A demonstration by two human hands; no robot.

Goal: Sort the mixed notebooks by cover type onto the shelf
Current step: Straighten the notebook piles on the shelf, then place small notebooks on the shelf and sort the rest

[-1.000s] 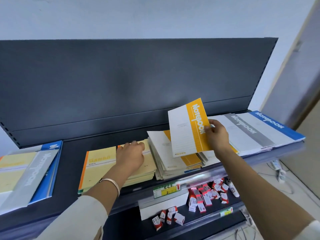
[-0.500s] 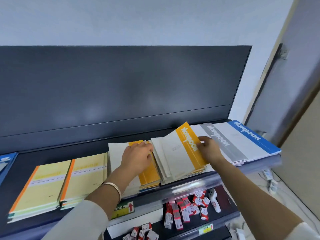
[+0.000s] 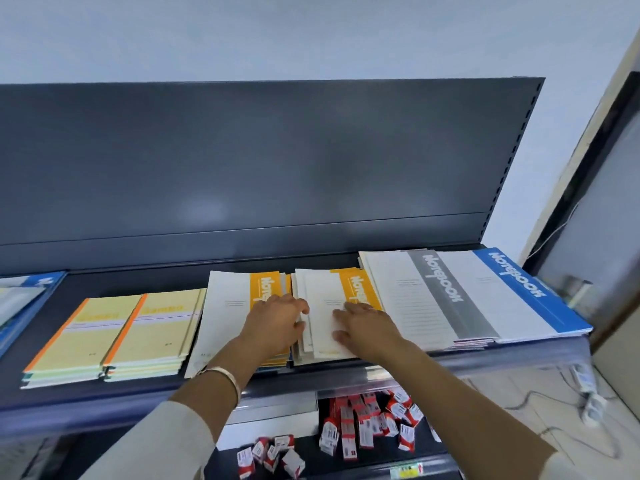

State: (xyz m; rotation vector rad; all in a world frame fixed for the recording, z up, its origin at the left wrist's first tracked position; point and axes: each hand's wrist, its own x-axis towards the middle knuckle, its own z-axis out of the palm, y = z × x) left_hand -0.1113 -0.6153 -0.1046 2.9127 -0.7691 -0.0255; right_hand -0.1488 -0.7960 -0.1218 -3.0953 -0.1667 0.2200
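1. Head view: the right hand [image 3: 367,327] lay flat, fingers straight, on the right-hand pile of white notebooks with orange bands [image 3: 323,341].
2. The left hand [image 3: 277,318] rested over the neighbouring white-and-orange pile [image 3: 227,313]. Its bent fingers touched the right pile's left edge, but whether they pinched it could not be told.
3. Both piles lay on the dark metal shelf [image 3: 104,280], between the yellow orange-spined notebooks [image 3: 156,330] and the large grey-banded notebooks [image 3: 415,299].

You have six notebook stacks on the shelf [image 3: 138,280]: two yellow stacks [image 3: 86,337], two orange-banded stacks [image 3: 225,317], one grey-banded stack [image 3: 415,299] and one blue-banded stack [image 3: 512,289]. A seventh pile [image 3: 20,299] shows at the left edge.
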